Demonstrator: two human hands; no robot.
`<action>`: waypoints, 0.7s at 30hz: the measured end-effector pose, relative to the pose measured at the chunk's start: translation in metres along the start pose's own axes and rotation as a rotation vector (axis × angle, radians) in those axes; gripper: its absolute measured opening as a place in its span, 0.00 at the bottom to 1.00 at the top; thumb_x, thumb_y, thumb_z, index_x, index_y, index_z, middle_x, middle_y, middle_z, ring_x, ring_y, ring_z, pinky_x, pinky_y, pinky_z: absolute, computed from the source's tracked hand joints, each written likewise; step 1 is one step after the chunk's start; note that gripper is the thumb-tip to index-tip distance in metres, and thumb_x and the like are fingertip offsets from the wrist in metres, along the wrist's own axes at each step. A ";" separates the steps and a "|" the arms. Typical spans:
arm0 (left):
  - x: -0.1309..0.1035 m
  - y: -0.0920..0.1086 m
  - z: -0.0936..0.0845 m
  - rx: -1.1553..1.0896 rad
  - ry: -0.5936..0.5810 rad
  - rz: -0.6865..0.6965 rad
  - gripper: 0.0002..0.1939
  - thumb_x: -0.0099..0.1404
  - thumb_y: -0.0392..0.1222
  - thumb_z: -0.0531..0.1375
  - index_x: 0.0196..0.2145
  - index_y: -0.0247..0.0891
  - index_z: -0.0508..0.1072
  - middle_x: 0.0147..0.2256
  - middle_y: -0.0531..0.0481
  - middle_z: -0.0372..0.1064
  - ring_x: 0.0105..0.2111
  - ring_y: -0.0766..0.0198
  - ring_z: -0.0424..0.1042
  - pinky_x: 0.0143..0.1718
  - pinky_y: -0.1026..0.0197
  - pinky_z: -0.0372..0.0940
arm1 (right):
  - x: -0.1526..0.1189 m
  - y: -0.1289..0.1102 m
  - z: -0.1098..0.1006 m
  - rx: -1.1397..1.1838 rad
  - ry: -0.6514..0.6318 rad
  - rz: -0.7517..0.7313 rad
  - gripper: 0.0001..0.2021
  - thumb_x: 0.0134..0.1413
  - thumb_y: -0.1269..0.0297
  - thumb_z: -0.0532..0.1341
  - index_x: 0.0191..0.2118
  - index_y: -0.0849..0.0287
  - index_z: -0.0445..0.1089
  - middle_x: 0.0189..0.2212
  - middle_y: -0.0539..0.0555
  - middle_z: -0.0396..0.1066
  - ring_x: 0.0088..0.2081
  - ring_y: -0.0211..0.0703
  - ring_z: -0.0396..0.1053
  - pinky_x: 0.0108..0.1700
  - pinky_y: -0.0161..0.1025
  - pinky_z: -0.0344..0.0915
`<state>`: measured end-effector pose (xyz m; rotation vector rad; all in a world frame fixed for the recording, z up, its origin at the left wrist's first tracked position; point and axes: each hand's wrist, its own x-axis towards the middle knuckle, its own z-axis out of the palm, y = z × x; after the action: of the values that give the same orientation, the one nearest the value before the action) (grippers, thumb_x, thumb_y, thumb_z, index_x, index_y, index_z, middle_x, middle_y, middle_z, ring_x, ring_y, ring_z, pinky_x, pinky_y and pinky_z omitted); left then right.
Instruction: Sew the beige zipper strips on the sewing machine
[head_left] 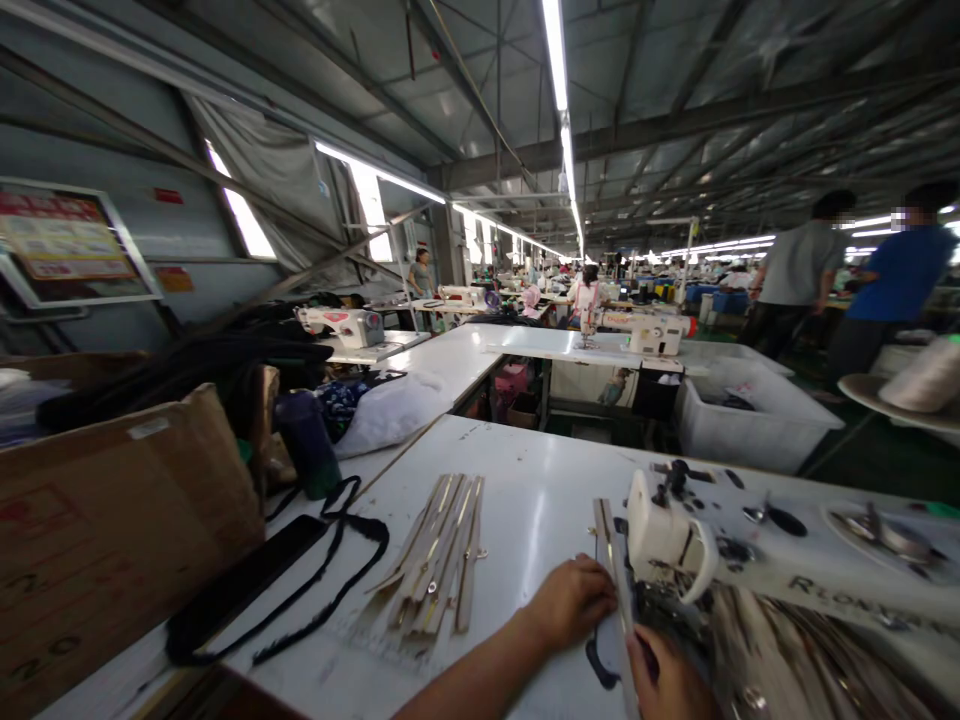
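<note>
A beige zipper with gold teeth lies lengthwise along the left side of a white sewing machine. My left hand rests at the zipper's middle, fingers curled closed on its edge. Lower down, my right hand pinches the same strip, thumb on top; its other fingers are partly hidden. Left of my hands, a fanned pile of beige zippers with metal pulls lies on the white table. More zippers hang bunched at the machine's near side.
A cardboard box stands at the left, beside a black strap and a dark bottle. Beyond the table are a white bin and another sewing machine. Two people stand at the right; a thread cone is near them.
</note>
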<state>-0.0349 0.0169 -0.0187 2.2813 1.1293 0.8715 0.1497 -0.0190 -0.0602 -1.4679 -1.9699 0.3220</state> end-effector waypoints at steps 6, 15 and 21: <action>0.006 0.004 -0.004 0.117 -0.077 0.020 0.13 0.70 0.43 0.52 0.42 0.38 0.75 0.39 0.45 0.72 0.42 0.59 0.68 0.47 0.57 0.61 | -0.015 -0.007 -0.018 -0.035 0.019 0.062 0.17 0.60 0.63 0.50 0.45 0.58 0.74 0.43 0.57 0.76 0.41 0.44 0.75 0.41 0.36 0.70; 0.005 0.007 -0.003 0.267 -0.128 0.052 0.18 0.70 0.39 0.52 0.55 0.49 0.68 0.41 0.47 0.67 0.43 0.58 0.63 0.48 0.56 0.60 | -0.016 -0.007 -0.015 -0.131 0.019 0.000 0.18 0.63 0.65 0.47 0.45 0.59 0.74 0.38 0.58 0.76 0.36 0.42 0.74 0.39 0.35 0.69; 0.007 0.005 -0.003 0.278 -0.142 0.078 0.15 0.71 0.41 0.51 0.50 0.48 0.72 0.42 0.48 0.67 0.44 0.57 0.63 0.47 0.56 0.59 | -0.017 -0.011 -0.022 -0.283 -0.060 -0.010 0.19 0.64 0.65 0.46 0.49 0.57 0.73 0.38 0.57 0.75 0.35 0.43 0.74 0.34 0.35 0.68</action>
<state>-0.0309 0.0201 -0.0108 2.5812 1.1654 0.5990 0.1575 -0.0421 -0.0433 -1.6382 -2.1384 0.0845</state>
